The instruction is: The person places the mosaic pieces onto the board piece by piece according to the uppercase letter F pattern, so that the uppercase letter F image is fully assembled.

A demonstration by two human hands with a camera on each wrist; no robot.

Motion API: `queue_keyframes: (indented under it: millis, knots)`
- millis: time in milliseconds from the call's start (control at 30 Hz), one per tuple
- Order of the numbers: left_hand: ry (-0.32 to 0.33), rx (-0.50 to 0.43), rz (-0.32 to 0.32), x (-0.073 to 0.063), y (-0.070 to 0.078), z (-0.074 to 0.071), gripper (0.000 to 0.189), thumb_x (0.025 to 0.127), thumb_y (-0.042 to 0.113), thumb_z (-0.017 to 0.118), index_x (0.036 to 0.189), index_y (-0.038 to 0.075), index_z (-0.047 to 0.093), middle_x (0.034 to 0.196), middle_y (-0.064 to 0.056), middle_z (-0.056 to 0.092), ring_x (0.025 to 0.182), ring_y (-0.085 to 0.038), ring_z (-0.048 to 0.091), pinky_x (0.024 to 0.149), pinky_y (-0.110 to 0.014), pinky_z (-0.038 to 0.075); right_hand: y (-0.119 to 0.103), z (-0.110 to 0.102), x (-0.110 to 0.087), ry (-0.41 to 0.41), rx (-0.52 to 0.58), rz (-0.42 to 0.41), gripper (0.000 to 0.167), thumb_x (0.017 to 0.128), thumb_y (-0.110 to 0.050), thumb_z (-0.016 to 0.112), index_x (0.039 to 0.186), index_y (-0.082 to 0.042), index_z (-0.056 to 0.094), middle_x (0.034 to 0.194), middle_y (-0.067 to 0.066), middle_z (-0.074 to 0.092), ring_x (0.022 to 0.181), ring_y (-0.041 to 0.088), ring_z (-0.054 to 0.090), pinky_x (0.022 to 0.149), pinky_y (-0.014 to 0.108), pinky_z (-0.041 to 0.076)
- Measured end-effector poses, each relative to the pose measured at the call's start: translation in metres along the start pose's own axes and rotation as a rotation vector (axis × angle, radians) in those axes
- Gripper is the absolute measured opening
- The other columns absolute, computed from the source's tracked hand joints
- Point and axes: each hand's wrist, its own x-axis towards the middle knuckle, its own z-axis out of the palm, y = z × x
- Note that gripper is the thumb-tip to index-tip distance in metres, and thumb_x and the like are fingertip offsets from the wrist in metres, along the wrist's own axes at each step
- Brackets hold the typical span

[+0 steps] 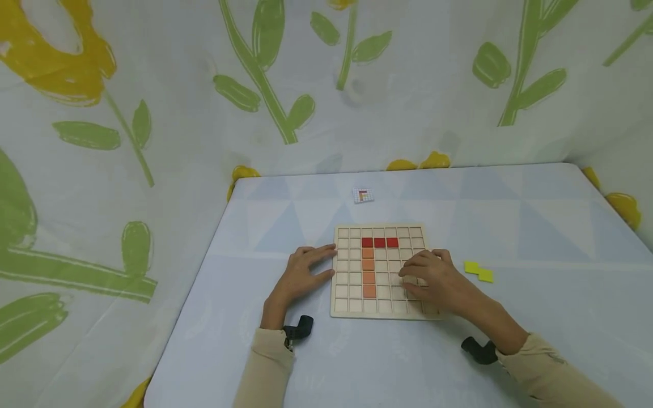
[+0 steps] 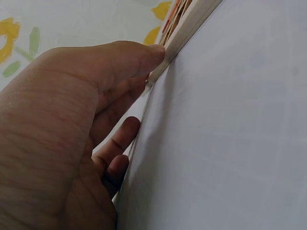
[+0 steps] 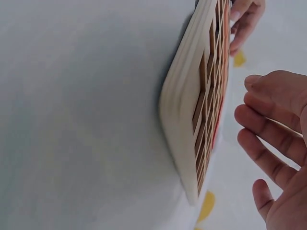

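Observation:
A square wooden grid board [image 1: 382,317] lies on the table, divided into small cells. Three red tiles [image 1: 380,242] form a row near its far side, and several orange tiles [image 1: 368,277] run in a column below the leftmost red one. My left hand [image 1: 298,273] rests at the board's left edge with its fingers extended; the thumb [image 2: 148,56] touches the wooden side in the left wrist view. Above the right part of the board hovers my right hand [image 1: 440,281], fingers loosely bent. In the right wrist view nothing shows between those fingers [image 3: 261,127].
Two yellow tiles [image 1: 478,271] lie on the table right of the board, beside the right forearm. A small card [image 1: 363,195] with a coloured grid pattern lies behind the board. Floral fabric [image 1: 408,113] hangs behind the table [image 1: 245,317].

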Motion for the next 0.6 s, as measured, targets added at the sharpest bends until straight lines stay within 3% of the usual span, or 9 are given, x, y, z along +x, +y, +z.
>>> queue_keyframes:
  millis: [200,400,600]
  knots:
    - [-0.008,0.007,-0.005,0.000,0.000,0.000,0.048,0.094,0.038,0.068,0.141,0.028,0.060,0.149,0.018,0.047,0.129,-0.024,0.042,0.103,-0.048,0.031,0.012,-0.009,-0.012,-0.040,-0.012,0.090,0.022,0.077,-0.013,0.086,0.099,-0.013,0.078,0.101,-0.002,0.070,0.103,0.023,0.060,0.092,0.055,0.033]
    - [-0.007,-0.005,-0.027,-0.001,0.002,-0.002,0.048,0.095,0.039,0.067,0.141,0.030,0.060,0.149,0.021,0.046,0.131,-0.022,0.040,0.105,-0.049,0.030,0.024,-0.017,-0.020,0.004,-0.044,0.100,0.022,0.076,-0.009,0.086,0.096,-0.014,0.077,0.099,-0.001,0.069,0.101,0.024,0.061,0.089,0.055,0.034]
    - [0.000,-0.008,-0.007,-0.001,0.002,-0.001,0.048,0.094,0.038,0.068,0.140,0.028,0.061,0.149,0.018,0.047,0.131,-0.025,0.041,0.105,-0.051,0.030,0.032,-0.023,-0.025,0.010,-0.061,0.122,0.024,0.076,-0.008,0.086,0.097,-0.012,0.077,0.100,0.002,0.070,0.101,0.026,0.061,0.088,0.056,0.033]
